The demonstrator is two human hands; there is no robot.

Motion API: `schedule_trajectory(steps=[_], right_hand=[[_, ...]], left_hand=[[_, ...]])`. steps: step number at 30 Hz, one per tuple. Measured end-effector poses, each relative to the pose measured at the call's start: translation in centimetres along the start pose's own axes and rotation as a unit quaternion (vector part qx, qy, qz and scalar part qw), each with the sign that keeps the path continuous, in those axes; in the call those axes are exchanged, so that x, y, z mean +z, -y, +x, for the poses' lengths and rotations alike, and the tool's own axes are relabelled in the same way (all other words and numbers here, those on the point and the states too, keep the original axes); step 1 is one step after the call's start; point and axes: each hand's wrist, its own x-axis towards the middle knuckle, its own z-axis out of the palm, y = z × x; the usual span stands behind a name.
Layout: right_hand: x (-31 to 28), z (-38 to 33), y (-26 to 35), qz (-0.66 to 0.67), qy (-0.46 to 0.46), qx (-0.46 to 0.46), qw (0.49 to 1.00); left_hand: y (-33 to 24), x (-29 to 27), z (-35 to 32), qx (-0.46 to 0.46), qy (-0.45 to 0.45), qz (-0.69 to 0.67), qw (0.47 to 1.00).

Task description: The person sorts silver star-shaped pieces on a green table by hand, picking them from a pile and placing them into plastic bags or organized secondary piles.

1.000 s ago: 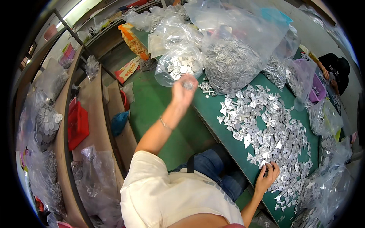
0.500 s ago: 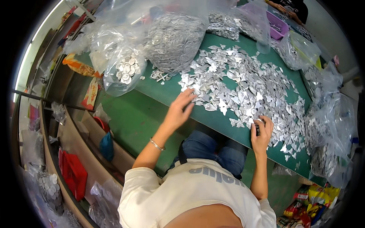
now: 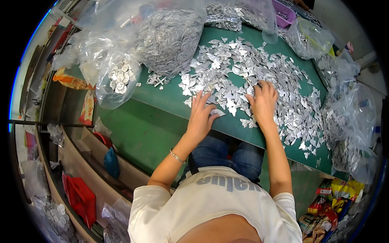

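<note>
Head view, clear bags, green table

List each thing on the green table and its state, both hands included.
left hand: open, flat on the silver pieces
right hand: open, fingers spread on the pile
silver metal pieces: loose, spread over the green table
big clear bag: full of metal rings
small clear bag: holds round discs
purple tray: partly covered by bags

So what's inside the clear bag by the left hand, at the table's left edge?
The small clear bag holds round silver discs, loosely heaped near its middle. How many lie deeper is hidden by crinkled plastic. The left hand rests apart from it, on flat silver pieces.
</note>
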Motion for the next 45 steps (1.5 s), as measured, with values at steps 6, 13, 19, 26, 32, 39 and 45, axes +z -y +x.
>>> schedule_trajectory(steps=[6,13,19,26,32,39,45], right_hand=[[-0.7,-0.9,-0.2,0.083,-0.053,0.043,0.994],[-4.4,-2.4,1.2,0.421,0.163,0.088,0.888],[-1.0,1.8,-2.9,0.001,-0.024,0.043,0.999],[-0.9,2.4,-4.2,0.005,-0.077,0.019,0.997],[-4.3,-0.9,-1.6,0.428,0.032,0.289,0.856],[-5.3,-3.2,1.4,0.472,0.17,0.307,0.809],[-6.8,-3.0,2.6,0.374,0.182,0.152,0.897]], left_hand=[[-0.8,1.3,-1.3,-0.106,-0.043,-0.222,0.968],[-4.2,3.0,0.4,-0.392,0.125,-0.793,0.45],[-4.4,5.2,-0.2,-0.419,0.169,-0.833,0.319],[-5.9,5.5,0.0,-0.381,0.122,-0.807,0.435],[-6.5,4.6,1.5,-0.387,0.085,-0.82,0.413],[-6.9,4.9,1.9,-0.364,0.078,-0.848,0.378],[-5.9,6.1,1.0,-0.312,0.081,-0.856,0.404]])
